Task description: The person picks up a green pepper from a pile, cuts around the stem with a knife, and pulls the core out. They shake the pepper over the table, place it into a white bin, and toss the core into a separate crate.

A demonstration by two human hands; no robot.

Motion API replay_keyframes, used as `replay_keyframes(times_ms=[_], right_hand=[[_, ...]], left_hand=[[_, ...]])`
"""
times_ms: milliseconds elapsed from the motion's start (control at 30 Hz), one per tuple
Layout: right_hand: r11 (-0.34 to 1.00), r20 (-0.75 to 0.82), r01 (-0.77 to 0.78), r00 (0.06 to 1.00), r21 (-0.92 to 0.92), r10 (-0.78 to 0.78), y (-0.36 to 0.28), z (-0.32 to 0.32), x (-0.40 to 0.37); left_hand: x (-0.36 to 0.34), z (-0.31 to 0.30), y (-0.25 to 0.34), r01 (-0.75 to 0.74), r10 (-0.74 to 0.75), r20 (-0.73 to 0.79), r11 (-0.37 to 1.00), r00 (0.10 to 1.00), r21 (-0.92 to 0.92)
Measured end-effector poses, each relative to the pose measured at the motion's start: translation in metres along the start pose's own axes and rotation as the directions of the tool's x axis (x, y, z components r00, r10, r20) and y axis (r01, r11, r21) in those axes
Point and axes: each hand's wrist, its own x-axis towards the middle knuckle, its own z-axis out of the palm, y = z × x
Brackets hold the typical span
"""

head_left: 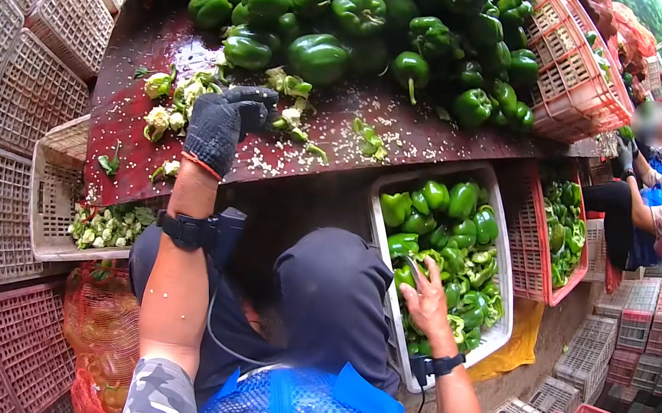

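Observation:
My left hand point(224, 126), in a dark grey glove, is over the dark red tabletop with its fingers curled together. Whether anything is inside them is hidden. Cut pepper cores point(181, 107) and pale seeds lie around it. My bare right hand point(429, 310) is above a white crate point(504, 310) of green peppers point(438, 196), some of them cut open. A thin blade, apparently a small knife point(413, 266), shows at its fingers; the handle is hidden. Whole green peppers point(318, 58) are heaped at the back of the table point(214, 174).
At the left, a pale crate point(55, 178) holds more cores, above a red net bag point(101, 326). Crates are stacked on both sides. A red crate point(532, 231) of peppers stands right of the white one. A tilted crate point(577, 73) rests on the table. Other people sit at right.

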Motion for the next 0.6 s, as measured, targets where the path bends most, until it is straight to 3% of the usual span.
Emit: replay_keyframes(times_ms=[33, 67, 133, 167, 233, 300, 367, 433, 467, 500, 533, 600], right_hand=[[1.0, -0.04, 0.026, 0.999, 0.009, -0.025, 0.006, 0.007, 0.003], [0.999, -0.043, 0.036, 0.998, 0.007, -0.036, 0.009, 0.006, 0.004], [0.988, 0.044, -0.114, 0.993, 0.107, 0.11, 0.001, -0.002, 0.004], [0.988, 0.039, -0.111, 0.993, 0.104, 0.107, -0.002, -0.008, 0.005], [0.996, 0.043, -0.035, 0.998, -0.08, 0.039, -0.015, -0.023, 0.013], [0.951, -0.163, 0.166, 0.963, -0.261, -0.213, -0.015, -0.033, 0.032], [0.983, -0.142, 0.161, 0.975, -0.088, -0.172, -0.072, -0.062, 0.068], [0.926, -0.165, 0.341, 0.916, -0.16, -0.366, -0.104, -0.069, 0.113], [0.897, -0.243, 0.428, 0.864, -0.108, -0.441, -0.121, -0.065, 0.141], [0.916, -0.198, 0.394, 0.894, -0.079, -0.402, -0.142, -0.066, 0.165], [0.859, -0.28, 0.505, 0.816, -0.081, -0.506, -0.156, -0.058, 0.195], [0.831, -0.328, 0.545, 0.769, -0.112, -0.548, -0.193, -0.044, 0.247]], left_hand=[[0.001, 0.001, -0.002, -0.052, 0.052, -0.001, 0.996, 0.999, 0.07], [0.001, 0.003, -0.003, -0.034, 0.034, -0.012, 0.999, 0.999, -0.016], [0.004, 0.002, -0.004, -0.013, 0.01, -0.036, 0.996, 0.999, -0.084], [0.006, 0.003, -0.006, -0.018, 0.015, -0.036, 0.996, 0.999, -0.087], [0.01, 0.007, -0.007, -0.003, 0.002, -0.001, 0.94, 1.0, -0.34], [0.012, 0.004, -0.007, 0.008, -0.009, 0.0, 0.914, 1.0, -0.405], [0.012, 0.003, -0.003, -0.056, 0.044, -0.041, 0.932, 0.998, -0.357], [0.017, -0.001, -0.002, -0.03, 0.011, -0.061, 0.944, 0.998, -0.33], [0.018, -0.002, -0.001, -0.039, 0.019, -0.065, 0.946, 0.998, -0.322], [0.017, -0.002, -0.001, -0.046, 0.026, -0.07, 0.949, 0.997, -0.313], [0.019, -0.001, -0.004, -0.045, 0.021, -0.069, 0.926, 0.997, -0.374], [0.016, 0.0, -0.002, -0.068, 0.043, -0.072, 0.918, 0.996, -0.39]])
